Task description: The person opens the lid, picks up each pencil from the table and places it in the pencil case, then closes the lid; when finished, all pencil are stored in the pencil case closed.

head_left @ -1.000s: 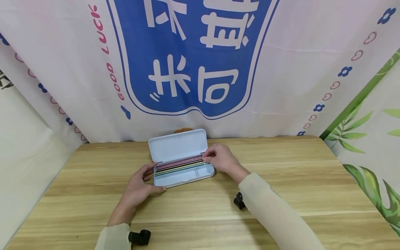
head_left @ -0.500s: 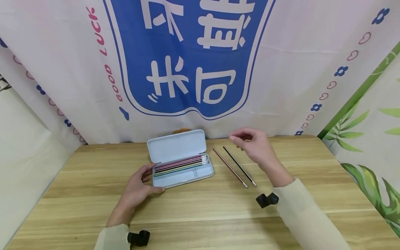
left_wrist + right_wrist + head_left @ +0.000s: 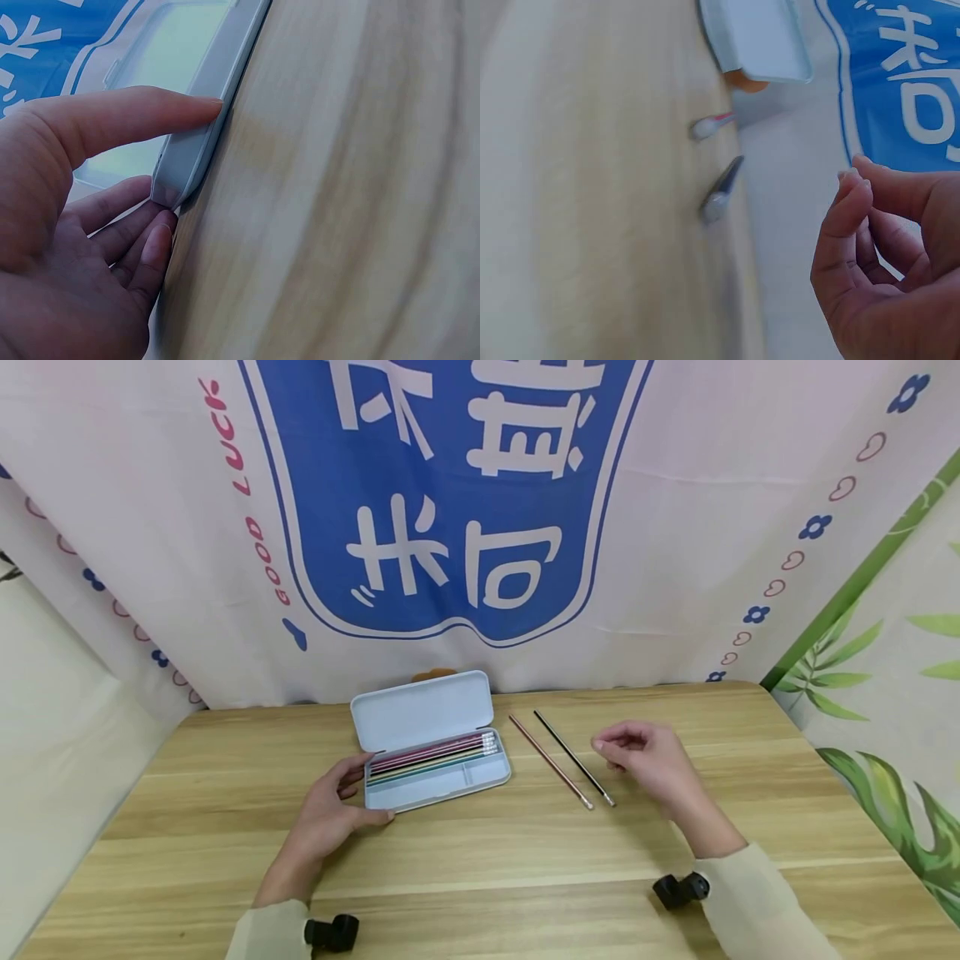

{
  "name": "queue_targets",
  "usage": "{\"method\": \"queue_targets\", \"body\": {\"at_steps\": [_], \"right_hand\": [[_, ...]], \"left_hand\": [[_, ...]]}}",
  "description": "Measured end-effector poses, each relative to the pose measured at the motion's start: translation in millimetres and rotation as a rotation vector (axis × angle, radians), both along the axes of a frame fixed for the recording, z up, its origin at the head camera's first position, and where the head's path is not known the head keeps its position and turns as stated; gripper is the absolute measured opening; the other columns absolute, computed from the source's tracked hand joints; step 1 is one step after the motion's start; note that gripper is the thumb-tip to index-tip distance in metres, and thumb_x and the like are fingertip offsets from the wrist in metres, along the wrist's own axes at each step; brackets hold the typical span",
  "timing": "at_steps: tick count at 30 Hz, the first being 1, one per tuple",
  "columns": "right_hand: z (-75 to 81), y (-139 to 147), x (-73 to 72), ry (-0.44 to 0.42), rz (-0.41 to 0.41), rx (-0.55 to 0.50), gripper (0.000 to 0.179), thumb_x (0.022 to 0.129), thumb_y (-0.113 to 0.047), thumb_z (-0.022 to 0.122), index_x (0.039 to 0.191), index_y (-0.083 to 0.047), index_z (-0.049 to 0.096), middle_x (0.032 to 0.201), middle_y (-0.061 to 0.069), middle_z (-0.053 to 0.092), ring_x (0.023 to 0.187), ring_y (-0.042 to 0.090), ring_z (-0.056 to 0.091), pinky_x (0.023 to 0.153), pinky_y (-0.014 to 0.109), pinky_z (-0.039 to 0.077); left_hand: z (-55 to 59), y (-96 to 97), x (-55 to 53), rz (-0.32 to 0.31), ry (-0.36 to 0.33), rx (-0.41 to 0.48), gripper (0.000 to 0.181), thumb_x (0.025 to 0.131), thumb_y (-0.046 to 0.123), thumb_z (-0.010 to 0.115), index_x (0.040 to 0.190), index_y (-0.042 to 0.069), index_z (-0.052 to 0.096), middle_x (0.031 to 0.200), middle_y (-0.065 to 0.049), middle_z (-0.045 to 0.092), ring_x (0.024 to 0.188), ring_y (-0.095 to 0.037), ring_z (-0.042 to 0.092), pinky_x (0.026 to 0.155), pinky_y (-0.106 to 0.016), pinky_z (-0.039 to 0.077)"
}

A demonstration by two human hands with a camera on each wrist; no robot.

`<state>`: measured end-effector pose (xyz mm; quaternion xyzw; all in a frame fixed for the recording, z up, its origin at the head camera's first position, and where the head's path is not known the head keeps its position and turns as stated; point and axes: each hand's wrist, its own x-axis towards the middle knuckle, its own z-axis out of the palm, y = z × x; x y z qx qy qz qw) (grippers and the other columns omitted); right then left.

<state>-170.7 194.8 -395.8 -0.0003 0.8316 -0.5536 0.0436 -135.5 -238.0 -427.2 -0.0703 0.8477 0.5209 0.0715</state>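
A light blue pencil case (image 3: 416, 787) lies on the table with its lid (image 3: 420, 708) raised. Several pencils (image 3: 427, 757) fill its back part, their eraser ends at the right. My left hand (image 3: 324, 817) grips the case's left end; in the left wrist view its thumb (image 3: 187, 112) lies along the front side and the fingers curl at the corner. Right of the case lie two loose pencils, one reddish (image 3: 551, 762) and one black (image 3: 572, 755), side by side. Beyond them is my right hand (image 3: 647, 762), holding nothing, its fingers loosely curled and tips together.
The wooden table (image 3: 465, 877) ends at a hanging cloth (image 3: 660, 568) with a blue panel. An orange-brown thing (image 3: 433, 674) shows behind the lid. Each sleeve carries a small black camera (image 3: 678, 890) at the wrist.
My right hand has left the pencils in the case, swung right over the loose pencils and come down on their right, uncovering both. My left hand keeps its grip on the case.
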Motion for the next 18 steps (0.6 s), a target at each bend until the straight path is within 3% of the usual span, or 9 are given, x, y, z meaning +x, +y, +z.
{"method": "queue_targets", "body": {"at_steps": [6, 18], "right_hand": [[-18.3, 7, 2.0, -0.082, 0.052, 0.007, 0.025, 0.1, -0.015, 0.077, 0.116, 0.004, 0.075, 0.096, 0.013, 0.076, 0.08, 0.018, 0.069, 0.069, 0.027, 0.061], [-30.8, 11, 3.1, -0.148, 0.081, 0.013, 0.026, 0.094, -0.012, 0.082, 0.113, 0.005, 0.076, 0.09, 0.006, 0.078, 0.074, 0.015, 0.069, 0.067, 0.028, 0.062]], "left_hand": [[-0.4, -0.5, 0.0, -0.005, 0.008, -0.01, 0.1, 0.074, 0.006, 0.094, 0.161, 0.005, 0.044, 0.16, -0.024, 0.05, 0.147, -0.04, 0.047, 0.125, -0.057, 0.037], [-1.3, -0.5, 0.2, -0.007, 0.004, -0.018, 0.101, 0.074, 0.008, 0.094, 0.162, 0.006, 0.044, 0.16, -0.024, 0.05, 0.147, -0.041, 0.047, 0.125, -0.057, 0.038]]}}
